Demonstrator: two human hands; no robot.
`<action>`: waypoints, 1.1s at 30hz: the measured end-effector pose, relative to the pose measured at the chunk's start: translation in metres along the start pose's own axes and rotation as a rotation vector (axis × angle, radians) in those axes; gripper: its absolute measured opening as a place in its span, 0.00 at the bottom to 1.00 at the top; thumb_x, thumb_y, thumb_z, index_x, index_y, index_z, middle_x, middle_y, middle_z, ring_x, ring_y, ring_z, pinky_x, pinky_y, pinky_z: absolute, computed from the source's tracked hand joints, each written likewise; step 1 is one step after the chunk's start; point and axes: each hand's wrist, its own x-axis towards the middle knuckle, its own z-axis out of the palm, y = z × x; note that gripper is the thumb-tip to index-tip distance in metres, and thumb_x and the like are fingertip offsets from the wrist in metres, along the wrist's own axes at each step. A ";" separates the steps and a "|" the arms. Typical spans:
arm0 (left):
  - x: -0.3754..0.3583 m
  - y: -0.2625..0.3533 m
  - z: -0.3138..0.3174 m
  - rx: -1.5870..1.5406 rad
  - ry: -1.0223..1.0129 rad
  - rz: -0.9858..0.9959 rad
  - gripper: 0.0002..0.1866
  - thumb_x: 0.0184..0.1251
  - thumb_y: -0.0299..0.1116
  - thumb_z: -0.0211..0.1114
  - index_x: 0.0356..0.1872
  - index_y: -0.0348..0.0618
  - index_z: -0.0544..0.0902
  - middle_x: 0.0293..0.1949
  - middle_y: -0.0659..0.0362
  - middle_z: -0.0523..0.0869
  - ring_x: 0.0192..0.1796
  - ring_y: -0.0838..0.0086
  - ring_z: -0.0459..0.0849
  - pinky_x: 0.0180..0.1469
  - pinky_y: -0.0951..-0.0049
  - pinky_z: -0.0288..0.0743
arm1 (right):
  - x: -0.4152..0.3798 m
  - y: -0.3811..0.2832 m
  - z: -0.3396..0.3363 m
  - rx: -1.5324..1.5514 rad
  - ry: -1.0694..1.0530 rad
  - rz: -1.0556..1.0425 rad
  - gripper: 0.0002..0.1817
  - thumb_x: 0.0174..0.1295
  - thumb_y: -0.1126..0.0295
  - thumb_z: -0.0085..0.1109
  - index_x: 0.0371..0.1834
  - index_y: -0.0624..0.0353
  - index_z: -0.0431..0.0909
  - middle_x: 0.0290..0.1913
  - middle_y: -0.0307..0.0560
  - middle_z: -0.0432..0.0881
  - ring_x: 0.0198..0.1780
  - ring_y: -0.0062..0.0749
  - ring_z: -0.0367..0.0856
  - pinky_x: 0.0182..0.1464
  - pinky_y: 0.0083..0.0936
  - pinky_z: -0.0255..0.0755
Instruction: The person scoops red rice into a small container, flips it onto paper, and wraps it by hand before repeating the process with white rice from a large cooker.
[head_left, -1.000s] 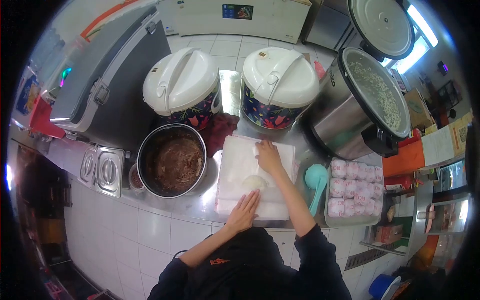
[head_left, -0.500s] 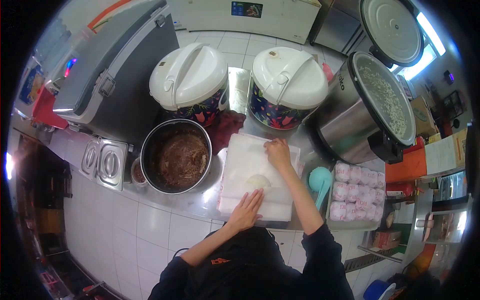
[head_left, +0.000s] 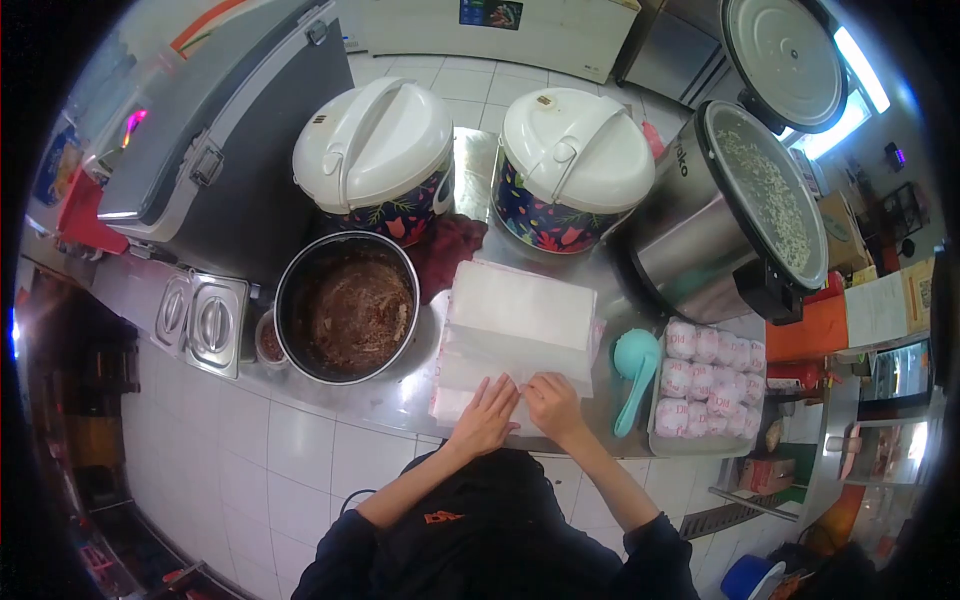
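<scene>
Under the fold: in the head view the white lump is out of sight; sheet and hands cover that spot on the paper stack, which lies on the steel table against the person's front.
Right hand: fingers curled in at the folded sheet, their tips turned away; whether they pinch it I cannot tell.
Left hand: flat, fingers extended, pressing on the paper, gripping nothing visible.
Since half a second ago: the right hand has come from the stack's far part to just beside the left; the lump showed then.
Black pot: brown residue on its floor and wall.
Plastic tub: something brown, partly hidden by the pot.
Tall cooker: lid up, white grains inside.
Flowered containers: two, white lids on, contents hidden.
Tray: rows of printed, paper-wrapped balls.
Teal scoop: between stack and tray.
</scene>
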 end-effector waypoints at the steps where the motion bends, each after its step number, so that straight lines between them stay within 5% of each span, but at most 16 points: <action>1: 0.000 -0.002 0.000 0.002 -0.002 0.002 0.32 0.59 0.42 0.56 0.61 0.34 0.63 0.62 0.50 0.63 0.69 0.58 0.53 0.70 0.55 0.43 | -0.002 -0.002 0.004 0.007 0.030 0.021 0.08 0.41 0.77 0.56 0.27 0.60 0.79 0.29 0.44 0.77 0.37 0.37 0.77 0.40 0.30 0.71; 7: -0.015 -0.032 -0.003 0.002 0.049 0.089 0.31 0.59 0.40 0.57 0.61 0.34 0.63 0.62 0.47 0.63 0.68 0.56 0.56 0.69 0.53 0.44 | -0.016 -0.001 0.028 0.051 0.077 0.010 0.08 0.47 0.78 0.57 0.31 0.65 0.78 0.39 0.48 0.79 0.44 0.39 0.79 0.44 0.30 0.74; 9: -0.024 -0.051 -0.001 -0.162 -0.041 -0.240 0.32 0.56 0.35 0.59 0.62 0.36 0.61 0.63 0.46 0.62 0.66 0.54 0.60 0.68 0.54 0.49 | -0.019 0.001 0.031 0.048 0.074 0.006 0.08 0.48 0.78 0.57 0.32 0.67 0.78 0.41 0.48 0.79 0.45 0.39 0.79 0.45 0.30 0.74; 10: -0.026 -0.060 -0.001 -0.160 -0.041 -0.238 0.32 0.56 0.35 0.59 0.62 0.36 0.61 0.63 0.46 0.62 0.66 0.54 0.60 0.68 0.54 0.49 | -0.019 0.002 0.029 0.028 0.073 -0.023 0.08 0.48 0.78 0.57 0.33 0.67 0.78 0.41 0.48 0.79 0.45 0.38 0.79 0.45 0.30 0.74; 12: -0.021 -0.072 -0.013 -0.394 0.443 -0.526 0.34 0.52 0.27 0.60 0.63 0.41 0.61 0.62 0.44 0.63 0.64 0.52 0.63 0.66 0.58 0.56 | -0.020 0.002 0.026 0.010 0.074 -0.047 0.09 0.47 0.79 0.56 0.33 0.68 0.78 0.42 0.48 0.79 0.46 0.38 0.78 0.46 0.30 0.74; 13: -0.015 -0.075 -0.015 -0.392 0.442 -0.526 0.34 0.52 0.27 0.60 0.63 0.41 0.61 0.62 0.44 0.63 0.64 0.52 0.63 0.66 0.58 0.56 | -0.019 0.002 0.025 0.000 0.067 -0.060 0.09 0.47 0.79 0.56 0.33 0.68 0.78 0.42 0.48 0.79 0.46 0.38 0.78 0.46 0.30 0.74; 16: 0.011 -0.082 -0.038 -0.369 0.566 -0.384 0.25 0.49 0.19 0.56 0.53 0.42 0.73 0.58 0.47 0.70 0.63 0.53 0.64 0.62 0.64 0.62 | -0.019 0.002 0.024 -0.016 0.051 -0.095 0.10 0.46 0.79 0.55 0.33 0.68 0.78 0.43 0.48 0.79 0.47 0.37 0.77 0.47 0.30 0.73; 18: 0.021 -0.099 -0.029 -0.388 0.579 -0.080 0.15 0.46 0.14 0.53 0.35 0.39 0.81 0.51 0.52 0.76 0.59 0.55 0.69 0.58 0.67 0.66 | -0.019 0.003 0.023 -0.030 0.040 -0.115 0.10 0.46 0.78 0.55 0.33 0.68 0.78 0.43 0.48 0.79 0.48 0.37 0.77 0.47 0.30 0.73; 19: 0.022 -0.103 -0.026 -0.390 0.579 -0.079 0.15 0.46 0.14 0.53 0.35 0.39 0.81 0.51 0.52 0.76 0.59 0.55 0.69 0.58 0.67 0.66 | -0.020 0.004 0.022 -0.030 0.035 -0.125 0.11 0.45 0.78 0.54 0.34 0.68 0.78 0.43 0.48 0.78 0.48 0.37 0.77 0.47 0.30 0.73; 21: 0.023 -0.107 -0.025 -0.786 0.611 -0.422 0.11 0.45 0.12 0.51 0.22 0.37 0.81 0.46 0.55 0.79 0.54 0.57 0.74 0.54 0.67 0.69 | -0.023 0.005 0.023 -0.033 0.031 -0.125 0.12 0.45 0.78 0.54 0.35 0.68 0.77 0.44 0.47 0.78 0.48 0.37 0.77 0.47 0.29 0.73; 25: 0.019 -0.107 -0.028 -0.656 0.578 -0.412 0.14 0.42 0.11 0.51 0.27 0.39 0.81 0.44 0.55 0.80 0.50 0.59 0.76 0.51 0.67 0.70 | -0.025 0.007 0.024 -0.028 0.033 -0.133 0.12 0.45 0.77 0.54 0.35 0.68 0.77 0.44 0.48 0.78 0.48 0.37 0.77 0.48 0.30 0.73; 28: 0.017 -0.078 -0.052 -0.410 0.610 -0.215 0.17 0.40 0.14 0.52 0.34 0.39 0.80 0.44 0.54 0.80 0.51 0.59 0.76 0.52 0.67 0.69 | -0.023 0.007 0.023 -0.034 0.031 -0.159 0.12 0.45 0.77 0.54 0.35 0.68 0.77 0.44 0.49 0.78 0.49 0.37 0.77 0.48 0.30 0.73; 30: 0.017 -0.051 -0.056 -0.120 0.357 0.179 0.20 0.39 0.19 0.55 0.40 0.36 0.78 0.45 0.52 0.78 0.52 0.59 0.75 0.54 0.66 0.68 | -0.024 0.007 0.023 -0.033 0.022 -0.173 0.12 0.46 0.77 0.54 0.35 0.68 0.77 0.44 0.49 0.78 0.49 0.37 0.77 0.49 0.30 0.73; 33: 0.011 -0.036 -0.042 -0.039 0.217 0.263 0.18 0.42 0.24 0.59 0.40 0.34 0.76 0.49 0.51 0.76 0.53 0.59 0.73 0.56 0.65 0.67 | -0.022 0.009 0.023 -0.024 0.023 -0.172 0.10 0.46 0.77 0.55 0.34 0.68 0.77 0.44 0.49 0.78 0.50 0.38 0.76 0.50 0.30 0.73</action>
